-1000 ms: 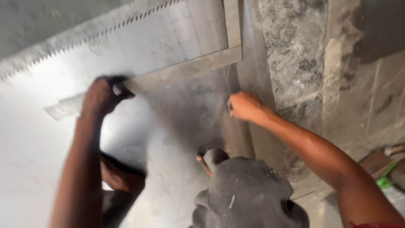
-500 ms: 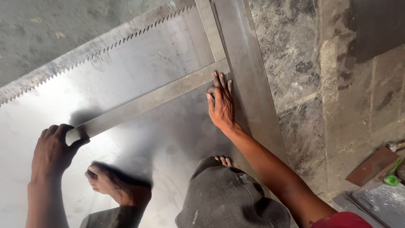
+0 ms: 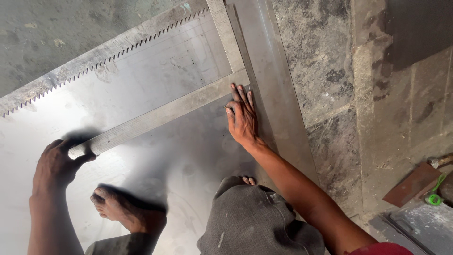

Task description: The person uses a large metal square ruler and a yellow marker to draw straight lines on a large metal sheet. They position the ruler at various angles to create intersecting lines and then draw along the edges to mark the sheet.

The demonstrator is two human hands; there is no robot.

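**Inspector:** State the position of the square.

**Me:** The square (image 3: 188, 101) lies flat on the sheet (image 3: 155, 156), which lies on the floor (image 3: 330, 56). Its long arm runs from near left to the corner at far right; the short arm runs away from me along the sheet's right side. A toothed strip (image 3: 94, 61) lies along the sheet's far edge, apart from the long arm.

**Inspector:** Your hands?

**Me:** My left hand (image 3: 59, 165) has its grip closed round the near-left end of the long arm, thumb over the top. My right hand (image 3: 241, 118) lies near the corner, fingers together and stretched out, pressed on the sheet just beside the long arm. Something thin may sit at the fingers; I cannot tell what. My bare foot (image 3: 125, 212) stands on the sheet between my arms.

**Inspector:** What does the step need, in your judgement?

**Me:** The square must not creep. I would keep the short arm tight to the right edge, since any gap there throws the long arm out of true. Pressure should go straight down at both ends, not sideways. The foot's weight helps to stop the sheet sliding.

**Inspector:** Risks?

**Me:** The left end could pivot if my hold slackens. The sheet's edges and the strip's teeth look sharp, so fingers should stay clear of them.
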